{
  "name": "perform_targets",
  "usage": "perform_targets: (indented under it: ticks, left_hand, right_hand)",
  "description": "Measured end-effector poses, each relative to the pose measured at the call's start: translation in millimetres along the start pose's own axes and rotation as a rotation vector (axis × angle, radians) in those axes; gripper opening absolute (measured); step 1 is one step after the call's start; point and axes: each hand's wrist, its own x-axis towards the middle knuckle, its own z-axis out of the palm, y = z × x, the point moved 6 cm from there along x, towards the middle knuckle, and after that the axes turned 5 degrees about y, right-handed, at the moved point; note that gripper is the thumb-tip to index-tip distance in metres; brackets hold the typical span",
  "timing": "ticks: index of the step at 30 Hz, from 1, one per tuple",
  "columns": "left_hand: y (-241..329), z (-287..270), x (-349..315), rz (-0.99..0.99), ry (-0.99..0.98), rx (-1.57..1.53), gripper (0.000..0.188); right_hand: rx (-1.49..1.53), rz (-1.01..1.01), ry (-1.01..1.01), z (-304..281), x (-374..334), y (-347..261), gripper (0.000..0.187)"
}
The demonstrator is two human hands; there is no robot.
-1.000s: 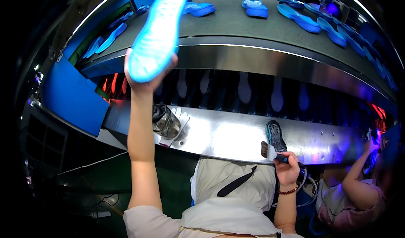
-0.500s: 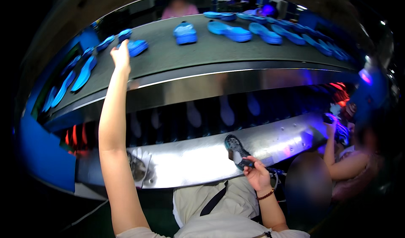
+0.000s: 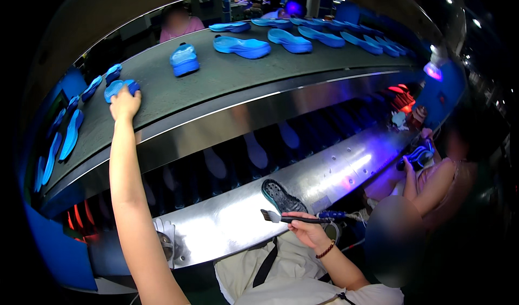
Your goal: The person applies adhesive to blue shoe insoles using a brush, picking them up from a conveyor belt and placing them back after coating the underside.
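My left hand [image 3: 125, 107] reaches far out over the dark conveyor belt [image 3: 146, 88]. Its fingers are closed on a blue shoe sole [image 3: 111, 90] near the belt's left end, hiding part of it. A flat brush [image 3: 294, 218] with a dark handle and short bristles is pinched in my right hand [image 3: 307, 231], above the shiny metal ledge [image 3: 216, 221] in front of me. Just beyond the brush, a dark shoe sole [image 3: 282, 197] with a perforated pattern lies on that ledge, apart from my fingers.
More blue soles [image 3: 241, 47] stand along the belt. Under it hang pale sole shapes [image 3: 256, 151], with red-glowing parts [image 3: 79, 222] at the left. A metal cup [image 3: 166, 245] and white glove sit on the ledge. A co-worker [image 3: 432, 189] sits at right; another person [image 3: 181, 26] is behind the belt.
My left hand has come down onto the blue sole. The brush in my right hand has swung away from the dark sole, its bristles now pointing left. The whole view has shifted.
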Motion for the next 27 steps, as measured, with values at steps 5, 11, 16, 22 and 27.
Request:
perform_targets:
  ticks: [5, 11, 16, 22, 27]
  left_hand:
    - [13, -18, -19, 0.227, 0.240, 0.083, 0.034]
    - [29, -70, -81, 0.482, 0.325, -0.594, 0.023]
    - [-52, -54, -163, -0.066, 0.700, -1.228, 0.026]
    - [-30, -33, -219, -0.550, -0.326, -2.282, 0.049]
    - [-53, 11, -310, 0.084, -0.627, -2.526, 0.070]
  right_hand:
    - [0.042, 0.019, -0.017, 0, -1, -2, 0.027]
    - [-0.020, 0.018, 0.085, -19, -14, -14, 0.026]
    - [-0.068, -0.041, 0.060, -28, -3, -10, 0.025]
    - [-0.074, 0.003, 0.001, 0, 8, -14, 0.025]
    - [-0.034, -0.018, 0.041, -7, 7, -14, 0.025]
